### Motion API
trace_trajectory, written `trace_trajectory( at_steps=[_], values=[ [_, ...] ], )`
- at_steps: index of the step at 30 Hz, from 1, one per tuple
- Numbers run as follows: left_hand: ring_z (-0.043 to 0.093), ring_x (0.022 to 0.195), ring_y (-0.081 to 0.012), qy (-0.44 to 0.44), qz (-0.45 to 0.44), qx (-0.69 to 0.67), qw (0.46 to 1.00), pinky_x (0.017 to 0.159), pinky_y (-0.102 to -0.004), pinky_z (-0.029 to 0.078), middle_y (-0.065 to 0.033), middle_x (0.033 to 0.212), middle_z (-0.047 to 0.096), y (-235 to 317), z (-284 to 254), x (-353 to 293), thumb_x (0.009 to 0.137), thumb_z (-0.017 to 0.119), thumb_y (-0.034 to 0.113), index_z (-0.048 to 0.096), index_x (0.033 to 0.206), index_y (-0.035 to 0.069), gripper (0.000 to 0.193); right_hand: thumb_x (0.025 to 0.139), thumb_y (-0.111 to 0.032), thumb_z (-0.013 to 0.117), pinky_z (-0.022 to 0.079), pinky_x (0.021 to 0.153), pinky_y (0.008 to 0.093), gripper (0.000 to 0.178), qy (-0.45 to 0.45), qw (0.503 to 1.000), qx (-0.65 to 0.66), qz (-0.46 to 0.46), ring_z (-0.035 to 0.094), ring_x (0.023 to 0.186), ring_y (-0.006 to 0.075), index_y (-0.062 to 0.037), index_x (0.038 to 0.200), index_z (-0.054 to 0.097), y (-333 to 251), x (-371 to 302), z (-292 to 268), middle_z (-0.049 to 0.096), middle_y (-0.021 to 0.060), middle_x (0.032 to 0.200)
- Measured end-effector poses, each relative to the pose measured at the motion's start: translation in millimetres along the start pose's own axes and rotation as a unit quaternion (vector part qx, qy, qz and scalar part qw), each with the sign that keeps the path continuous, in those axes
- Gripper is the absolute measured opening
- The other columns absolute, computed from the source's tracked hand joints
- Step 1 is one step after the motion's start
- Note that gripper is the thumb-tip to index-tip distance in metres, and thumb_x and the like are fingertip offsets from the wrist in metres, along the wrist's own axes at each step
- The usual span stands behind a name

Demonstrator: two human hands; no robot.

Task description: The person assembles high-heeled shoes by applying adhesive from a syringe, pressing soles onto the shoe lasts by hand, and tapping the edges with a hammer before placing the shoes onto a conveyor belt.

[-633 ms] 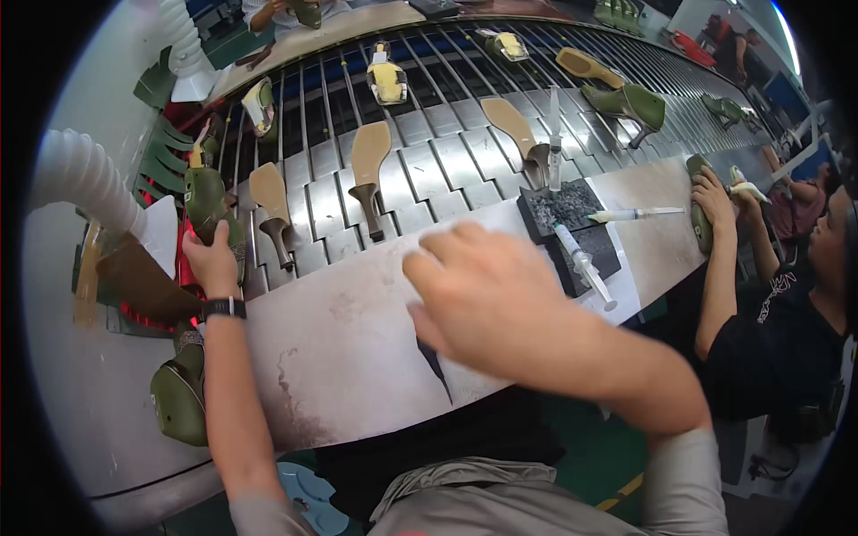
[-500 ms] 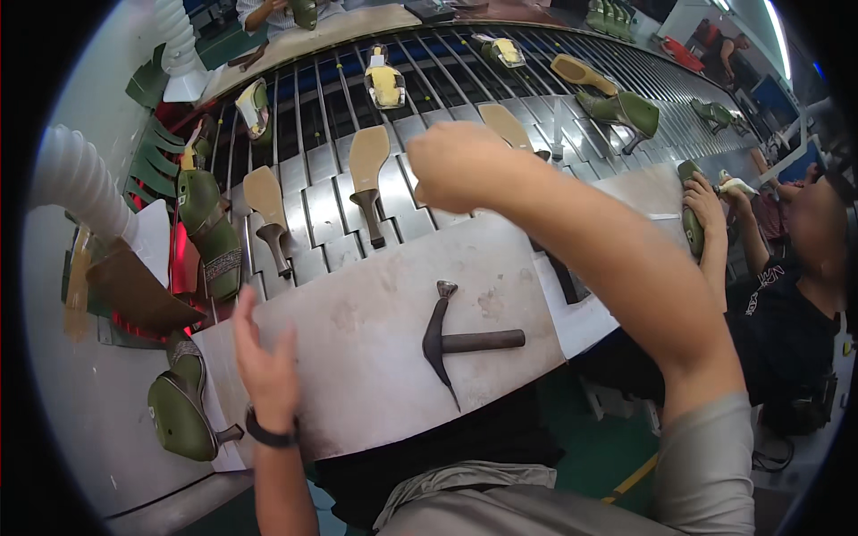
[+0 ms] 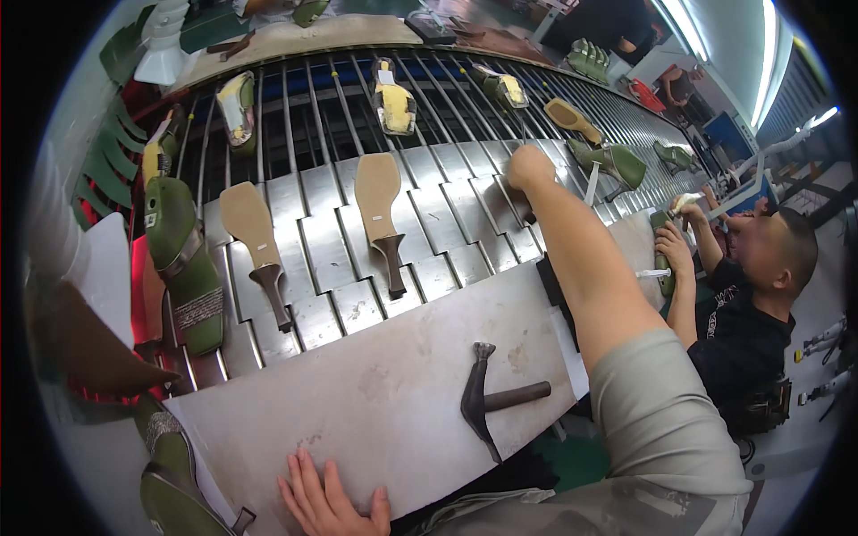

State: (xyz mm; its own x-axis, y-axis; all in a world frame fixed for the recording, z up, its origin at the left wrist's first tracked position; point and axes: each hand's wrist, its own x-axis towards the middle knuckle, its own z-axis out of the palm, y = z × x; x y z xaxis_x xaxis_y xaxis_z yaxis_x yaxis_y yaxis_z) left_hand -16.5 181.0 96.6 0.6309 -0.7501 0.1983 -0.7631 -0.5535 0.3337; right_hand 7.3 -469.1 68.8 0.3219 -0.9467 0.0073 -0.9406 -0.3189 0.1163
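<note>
My left hand [image 3: 332, 500] lies with fingers spread on the near edge of the pale work board [image 3: 349, 393], holding nothing. Stretched over the metal slats, my right hand [image 3: 531, 168] has its fingers curled; what they hold, if anything, is hidden. A hammer [image 3: 481, 402] with a dark head and handle rests on the board. Two tan shoe soles with heels attached lie on the slats, one in the middle [image 3: 377, 192] and one to the left [image 3: 248, 219]. To the right of my right hand is a green heeled shoe [image 3: 621, 163].
Green shoes [image 3: 183, 259] stand at the left, by a white hose hood [image 3: 103, 268]. Shoes with yellow linings [image 3: 393, 107] ride on the conveyor rods. A co-worker in black [image 3: 742, 304] handles a green shoe [image 3: 663, 255] at the right. A tan sole [image 3: 572, 118] lies farther off.
My left hand has come down from the air onto the board's near edge. My right arm has reached farther over the slats. The view has shifted; the hammer still lies on the board.
</note>
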Motion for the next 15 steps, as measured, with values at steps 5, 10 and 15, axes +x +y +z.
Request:
trace_trajectory(
  at_steps=[5,10,15],
  values=[
    [0.047,0.145,-0.0513,-0.050,-0.016,0.018,0.998,0.118,-0.0650,0.035,-0.0313,0.158,0.048,2,6,10,0.100,0.067,0.051,0.056,0.145,-0.001,0.070,0.096,-0.021,0.071,0.059,0.102,0.0437,0.032,0.119,0.974,0.155,0.112,0.071,0.124,0.0351,-0.0052,0.124,0.074,-16,60,-24,0.073,0.0186,0.133],
    [0.049,0.142,-0.0533,-0.053,-0.031,0.028,0.998,0.118,-0.0670,0.035,-0.0338,0.156,0.050,-6,9,3,0.094,0.071,0.052,0.057,0.146,0.001,0.075,0.100,-0.029,0.066,0.059,0.100,0.0453,0.042,0.259,0.951,0.127,0.111,0.071,0.121,0.0372,-0.0031,0.132,0.064,-25,152,-85,0.068,0.0210,0.137],
    [0.050,0.142,-0.0531,-0.068,-0.048,0.029,0.996,0.118,-0.0703,0.033,-0.0353,0.153,0.052,-15,6,-8,0.080,0.080,0.050,0.060,0.143,0.005,0.080,0.100,-0.043,0.063,0.052,0.110,0.0537,0.055,0.136,0.990,-0.021,-0.017,0.063,0.132,0.0406,-0.0091,0.144,0.063,-14,229,-56,0.058,0.0201,0.150]
  ],
)
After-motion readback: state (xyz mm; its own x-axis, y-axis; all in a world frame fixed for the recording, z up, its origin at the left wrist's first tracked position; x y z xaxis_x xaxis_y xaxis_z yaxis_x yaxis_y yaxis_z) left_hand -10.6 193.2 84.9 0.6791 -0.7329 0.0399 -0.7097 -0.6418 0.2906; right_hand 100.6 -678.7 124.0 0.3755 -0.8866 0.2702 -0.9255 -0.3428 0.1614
